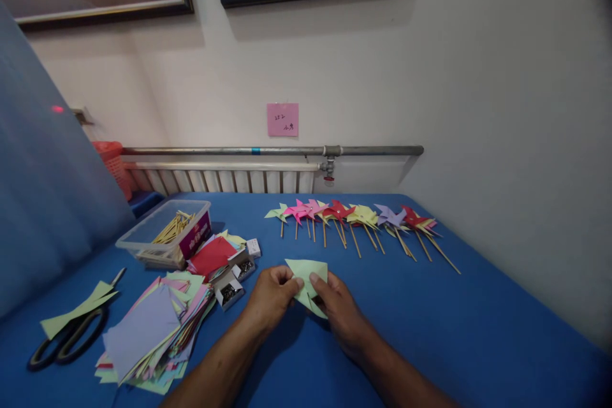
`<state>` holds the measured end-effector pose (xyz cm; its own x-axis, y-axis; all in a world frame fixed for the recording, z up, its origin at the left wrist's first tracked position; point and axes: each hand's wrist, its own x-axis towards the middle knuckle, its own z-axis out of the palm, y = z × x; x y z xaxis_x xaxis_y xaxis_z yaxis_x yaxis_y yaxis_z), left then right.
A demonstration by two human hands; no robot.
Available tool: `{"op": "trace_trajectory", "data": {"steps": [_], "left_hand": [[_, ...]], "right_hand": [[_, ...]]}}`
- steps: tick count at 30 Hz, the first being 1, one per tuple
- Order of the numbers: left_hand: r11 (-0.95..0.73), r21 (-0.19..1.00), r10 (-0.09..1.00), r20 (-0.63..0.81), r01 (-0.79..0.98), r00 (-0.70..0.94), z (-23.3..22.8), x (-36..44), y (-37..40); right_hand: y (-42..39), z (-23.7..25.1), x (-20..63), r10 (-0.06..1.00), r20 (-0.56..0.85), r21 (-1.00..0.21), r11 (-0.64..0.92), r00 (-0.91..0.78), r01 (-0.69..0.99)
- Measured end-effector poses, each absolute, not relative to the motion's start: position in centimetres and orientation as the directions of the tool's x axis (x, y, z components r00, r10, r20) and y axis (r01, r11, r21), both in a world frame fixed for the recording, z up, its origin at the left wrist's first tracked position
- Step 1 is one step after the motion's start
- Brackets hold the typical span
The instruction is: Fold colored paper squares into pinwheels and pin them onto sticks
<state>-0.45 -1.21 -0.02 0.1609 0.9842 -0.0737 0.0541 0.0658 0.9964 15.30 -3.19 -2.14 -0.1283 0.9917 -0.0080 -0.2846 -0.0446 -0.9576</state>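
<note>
A light green paper square [308,269] with slits cut in it is held between my two hands above the blue tabletop [382,331]. My left hand [275,293] pinches its left side between thumb and fingers. On the right side, the thumb of my right hand [337,306] presses on the paper, with the fingers behind it. Parts of the fingers are hidden by the sheet. Left of my hands sit two small open boxes of dark metal pins [230,292], [245,266]. A stack of coloured paper sheets [143,331] lies nearest my left forearm.
Finished paper pinwheels [338,210] on sticks lie in a row at the back right. Scissors [81,338] with green paper strips on them lie far left. Behind the stack stands a clear plastic box [138,233] of wooden sticks. Pipes [215,151] run along the wall.
</note>
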Motion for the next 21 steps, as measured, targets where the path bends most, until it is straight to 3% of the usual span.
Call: {"op": "trace_trajectory", "data": {"steps": [7, 17, 21], "left_hand": [[0.052, 0.997, 0.987, -0.061, 0.06, 0.147, -0.1, -0.4, -1.3], [0.071, 0.996, 0.996, -0.073, 0.047, 0.055, 0.2, -0.7, -1.1], [0.072, 0.997, 0.996, -0.071, -0.028, 0.046, 0.1, -0.7, -1.0]], "right_hand": [[-3.0, -2.7, 15.9, 0.996, 0.0, -0.974, -0.019, -0.088, -0.224], [-3.5, -1.3, 15.2, 0.995, -0.012, -0.901, -0.056, -0.104, -0.431], [-3.9, -0.9, 15.0, 0.989, -0.009, -0.896, -0.073, -0.145, -0.438]]}}
